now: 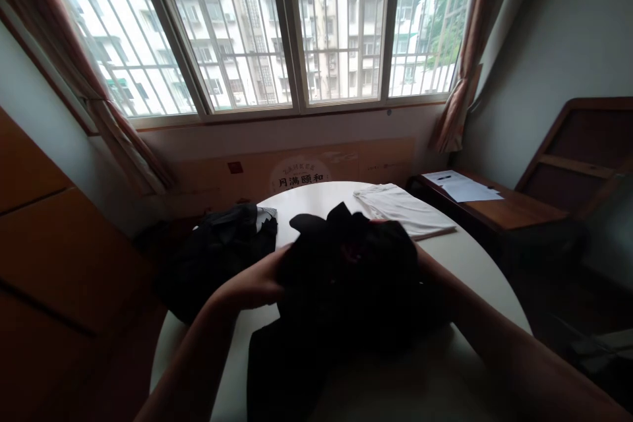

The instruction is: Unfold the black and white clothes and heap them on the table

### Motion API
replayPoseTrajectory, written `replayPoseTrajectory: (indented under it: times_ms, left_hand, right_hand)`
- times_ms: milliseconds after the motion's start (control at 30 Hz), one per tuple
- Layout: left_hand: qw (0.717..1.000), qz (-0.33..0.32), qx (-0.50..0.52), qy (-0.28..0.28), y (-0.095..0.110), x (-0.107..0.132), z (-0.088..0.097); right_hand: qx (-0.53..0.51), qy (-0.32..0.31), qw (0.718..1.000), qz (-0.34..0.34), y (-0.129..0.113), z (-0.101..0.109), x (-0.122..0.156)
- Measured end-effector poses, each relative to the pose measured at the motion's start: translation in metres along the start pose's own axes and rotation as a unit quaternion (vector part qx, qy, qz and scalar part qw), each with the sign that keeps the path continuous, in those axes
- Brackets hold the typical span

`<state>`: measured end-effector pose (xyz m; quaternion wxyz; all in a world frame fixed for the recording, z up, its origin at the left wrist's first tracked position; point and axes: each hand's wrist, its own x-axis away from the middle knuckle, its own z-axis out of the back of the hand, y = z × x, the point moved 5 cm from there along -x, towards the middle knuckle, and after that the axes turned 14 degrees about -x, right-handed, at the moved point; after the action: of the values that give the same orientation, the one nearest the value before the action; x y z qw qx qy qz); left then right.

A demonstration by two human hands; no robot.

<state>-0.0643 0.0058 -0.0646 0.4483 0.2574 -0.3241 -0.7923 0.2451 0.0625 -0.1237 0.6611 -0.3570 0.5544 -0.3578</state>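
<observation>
A black garment (346, 277) is bunched up above the round white table (475, 264), its lower part draping onto the tabletop. My left hand (257, 280) grips its left edge, fingers closed on the cloth. My right hand (428, 264) is at the garment's right side, mostly hidden behind the fabric, apparently holding it; its fingers do not show.
A pile of dark clothes (217, 254) lies at the table's left edge. A folded white garment (403, 208) lies at the far right of the table. A wooden desk (494, 208) with papers (465, 188) stands right; a window and curtains are behind.
</observation>
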Motion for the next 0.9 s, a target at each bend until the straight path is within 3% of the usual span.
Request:
replayPoseTrajectory:
  times_ms: [67, 167, 233, 333, 467, 600, 700, 900]
  left_hand:
    - [0.996, -0.028, -0.064, -0.047, 0.007, 0.002, 0.002]
    - [0.995, -0.056, -0.058, -0.058, 0.018, -0.004, -0.012]
    - [0.995, -0.050, -0.079, -0.034, 0.025, -0.013, -0.032]
    - [0.977, -0.032, -0.209, -0.033, 0.040, -0.031, -0.072]
    - [0.922, -0.012, -0.353, -0.157, 0.053, -0.052, -0.118]
    - [0.876, 0.058, -0.393, -0.273, 0.044, -0.063, -0.136]
    - [0.869, 0.056, -0.414, -0.264, 0.040, -0.068, -0.137]
    - [0.862, -0.020, -0.485, -0.146, 0.041, -0.062, -0.140]
  right_hand:
    - [0.004, -0.007, 1.000, -0.021, 0.008, 0.007, -0.007]
    - [0.020, 0.024, 0.997, -0.069, 0.019, 0.025, -0.014]
    - [0.044, 0.072, 0.994, -0.065, 0.020, 0.039, -0.016]
    - [0.067, 0.119, 0.990, -0.035, 0.016, 0.048, -0.016]
    - [0.066, 0.135, 0.989, -0.011, 0.014, 0.043, -0.016]
    - [0.049, 0.142, 0.989, -0.007, 0.016, 0.039, -0.015]
    - [0.028, 0.153, 0.988, -0.010, 0.015, 0.040, -0.014]
    - [0.012, 0.162, 0.987, -0.019, 0.018, 0.039, -0.010]
